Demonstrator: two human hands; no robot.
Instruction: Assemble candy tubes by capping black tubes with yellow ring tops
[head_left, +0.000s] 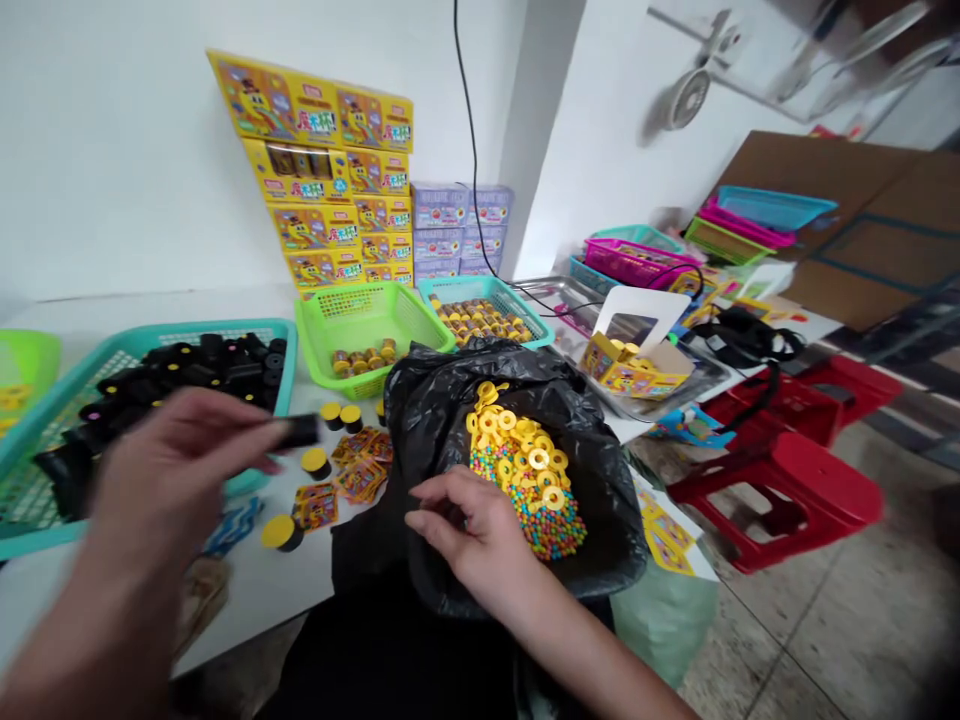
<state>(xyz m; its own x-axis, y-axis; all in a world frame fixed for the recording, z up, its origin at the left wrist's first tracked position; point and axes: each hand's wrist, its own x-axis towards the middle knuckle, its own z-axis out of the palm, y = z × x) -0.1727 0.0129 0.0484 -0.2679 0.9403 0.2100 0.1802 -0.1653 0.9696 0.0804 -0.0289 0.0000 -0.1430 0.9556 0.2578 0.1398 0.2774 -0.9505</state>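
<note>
My left hand, a little blurred, pinches a small black cylindrical cup above the table, beside the teal basket. More black cups lie heaped in that basket. Over the near left part of a container lined with a black plastic bag hovers my right hand, its thumb and index finger curved and apart, nothing visible between them. Inside the bag are small multicoloured candy balls and yellow rings. Between the hands stand several black cups with yellow lids, near printed packets.
A green basket and a blue basket hold filled little jars. Behind them, yellow boxes and purple boxes are stacked against the wall. An opened display box sits on a metal tray. Red stools stand at right.
</note>
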